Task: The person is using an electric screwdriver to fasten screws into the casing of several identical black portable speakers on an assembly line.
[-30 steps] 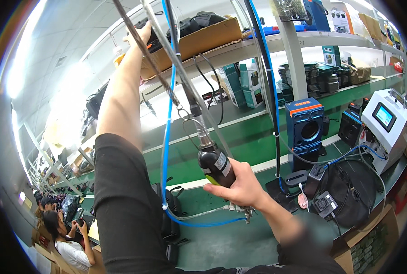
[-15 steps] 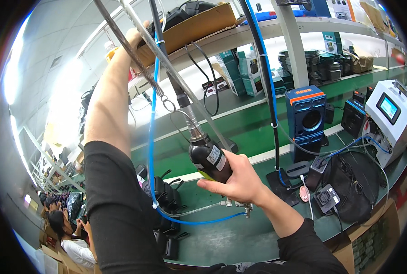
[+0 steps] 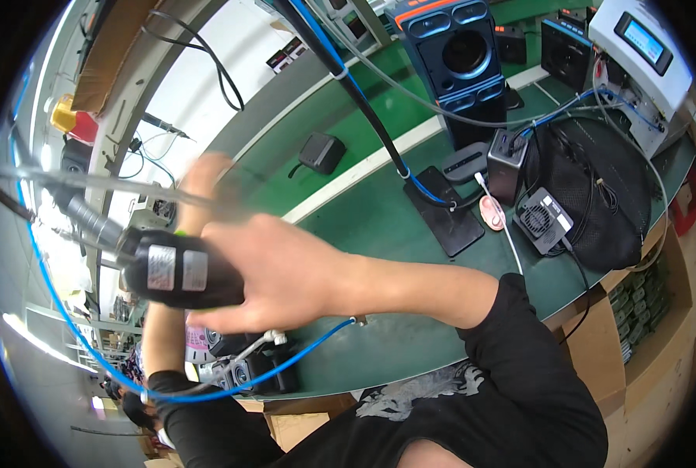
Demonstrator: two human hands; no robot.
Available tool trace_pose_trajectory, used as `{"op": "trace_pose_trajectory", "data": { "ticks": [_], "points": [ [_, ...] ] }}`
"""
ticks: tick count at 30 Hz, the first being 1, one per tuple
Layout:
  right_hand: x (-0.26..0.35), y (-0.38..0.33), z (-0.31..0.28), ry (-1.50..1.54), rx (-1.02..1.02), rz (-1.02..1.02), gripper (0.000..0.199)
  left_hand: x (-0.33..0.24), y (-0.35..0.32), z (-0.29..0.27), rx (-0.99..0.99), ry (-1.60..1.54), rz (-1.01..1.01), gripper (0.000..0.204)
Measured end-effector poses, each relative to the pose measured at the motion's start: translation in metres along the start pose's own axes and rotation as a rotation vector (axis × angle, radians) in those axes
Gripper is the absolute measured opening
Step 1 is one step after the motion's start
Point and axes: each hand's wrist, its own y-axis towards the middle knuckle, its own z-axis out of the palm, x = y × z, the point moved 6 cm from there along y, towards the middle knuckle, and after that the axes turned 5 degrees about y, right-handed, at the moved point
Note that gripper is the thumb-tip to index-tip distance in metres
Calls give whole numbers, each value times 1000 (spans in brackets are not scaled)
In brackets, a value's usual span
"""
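Observation:
My right hand is closed around a black powered screwdriver with a silver label, held sideways above the green bench. A grey cable and a blue hose run off the tool's left end and loop under my forearm. My left hand is raised just behind the tool and blurred by motion. A thin grey line crosses it, and its grip cannot be made out. My left forearm rises from the lower left.
On the bench stand a black-and-blue speaker box, a white unit with a small screen, a black mesh pad, a small fan and a black pole on a flat base. Cardboard boxes sit below the bench edge.
The view has swung down and tilted toward the bench. My right hand and the screwdriver moved left and closer. My left hand dropped from the overhead rods to just behind the tool.

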Motion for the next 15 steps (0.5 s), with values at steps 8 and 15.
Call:
{"op": "trace_pose_trajectory", "data": {
  "ticks": [8,15],
  "points": [
    [7,-1,2,35,25,12,53,-52,14,207,632,250,156,95],
    [4,2,-7,-18,-35,-17,53,-43,35,283,842,-84,367,113]
  ]
}}
